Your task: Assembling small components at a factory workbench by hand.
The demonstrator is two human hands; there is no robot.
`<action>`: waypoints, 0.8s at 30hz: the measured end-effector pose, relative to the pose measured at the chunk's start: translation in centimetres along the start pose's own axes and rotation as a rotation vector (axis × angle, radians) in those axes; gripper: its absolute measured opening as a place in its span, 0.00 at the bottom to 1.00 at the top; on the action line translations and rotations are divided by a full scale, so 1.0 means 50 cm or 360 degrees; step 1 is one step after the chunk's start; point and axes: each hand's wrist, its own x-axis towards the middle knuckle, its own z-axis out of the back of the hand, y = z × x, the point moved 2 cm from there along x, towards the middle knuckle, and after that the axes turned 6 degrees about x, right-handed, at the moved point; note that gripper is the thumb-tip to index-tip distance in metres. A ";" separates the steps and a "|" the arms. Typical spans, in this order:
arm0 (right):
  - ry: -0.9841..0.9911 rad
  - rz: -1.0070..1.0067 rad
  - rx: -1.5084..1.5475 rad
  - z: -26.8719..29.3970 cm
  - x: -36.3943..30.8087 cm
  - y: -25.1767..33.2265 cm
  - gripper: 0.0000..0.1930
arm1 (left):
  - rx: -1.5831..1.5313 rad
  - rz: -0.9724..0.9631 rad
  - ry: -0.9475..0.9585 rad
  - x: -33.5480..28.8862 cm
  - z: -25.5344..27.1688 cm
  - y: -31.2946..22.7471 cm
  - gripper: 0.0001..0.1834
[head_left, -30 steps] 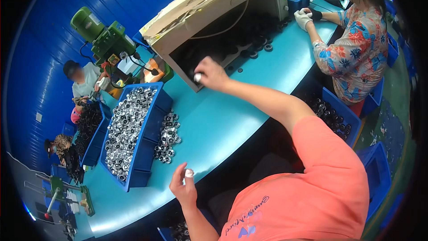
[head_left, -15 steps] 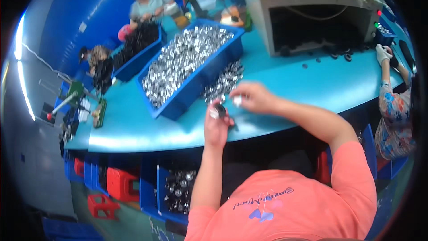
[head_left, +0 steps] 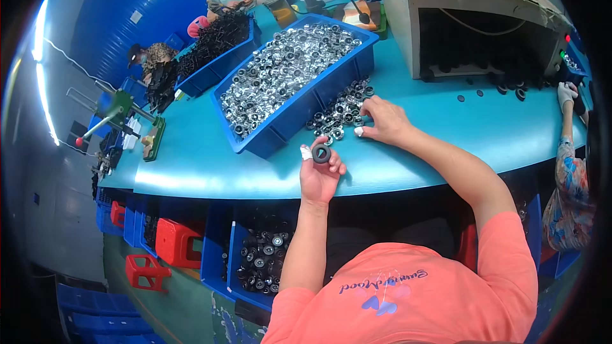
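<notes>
My left hand (head_left: 319,178) is raised just above the near edge of the table, palm up. Its fingers close round a black ring (head_left: 321,153) with a hole in the middle; white tape wraps the thumb. To the right, my right hand (head_left: 389,122) reaches to a loose pile of small shiny metal round parts (head_left: 347,113) with dark centres. Its thumb, also taped white, stands apart from the curled fingers, whose tips touch the pile's right edge. Behind the pile stands a blue bin (head_left: 264,143) heaped with the same metal parts.
A box-shaped machine (head_left: 408,32) stands at the back right, black rings before its opening. Further left are a blue bin of black parts (head_left: 213,51) and a green hand press (head_left: 118,111). Co-workers sit across and at the right. Below the table are red stools (head_left: 175,242) and a parts bin (head_left: 233,261).
The whole view has shifted. My right hand has moved away from the left hand to the pile's right edge. The left hand still holds its part, now with the ring facing up.
</notes>
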 end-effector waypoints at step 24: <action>-0.0158 0.0287 -0.0027 -0.025 -0.015 -0.021 0.13 | 0.0029 -0.0023 -0.0010 -0.005 -0.014 0.001 0.29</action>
